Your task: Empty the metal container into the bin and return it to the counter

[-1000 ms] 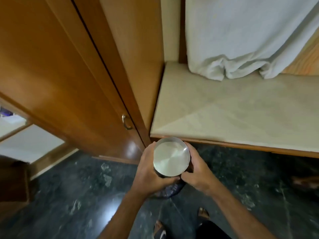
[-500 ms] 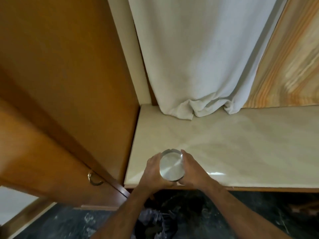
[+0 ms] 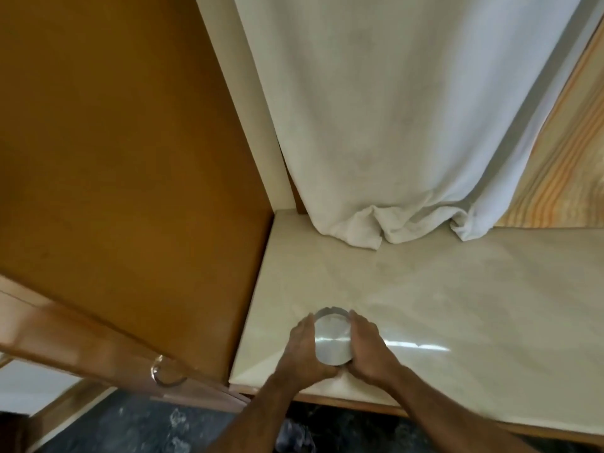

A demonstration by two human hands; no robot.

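Note:
A round metal container (image 3: 332, 344) with a notched rim shows a shiny flat face toward me, over the front left part of the pale marble counter (image 3: 457, 305). My left hand (image 3: 302, 349) cups its left side and my right hand (image 3: 367, 348) cups its right side, so both hands grip it. Whether it rests on the counter or hovers just above it I cannot tell. Below the counter edge, between my forearms, a dark bin with a crumpled liner (image 3: 294, 436) is partly visible.
A tall brown wooden cabinet (image 3: 130, 191) stands left of the counter, with a ring handle (image 3: 163, 376) on its lower door. A white curtain (image 3: 392, 125) hangs down onto the counter's back. A striped wood panel (image 3: 562, 158) is at the right. Dark stone floor (image 3: 130, 429) lies below.
Both hands carried the container up from over the dark floor and bin, across the counter's front edge, onto the counter's front left area. My view tilted upward.

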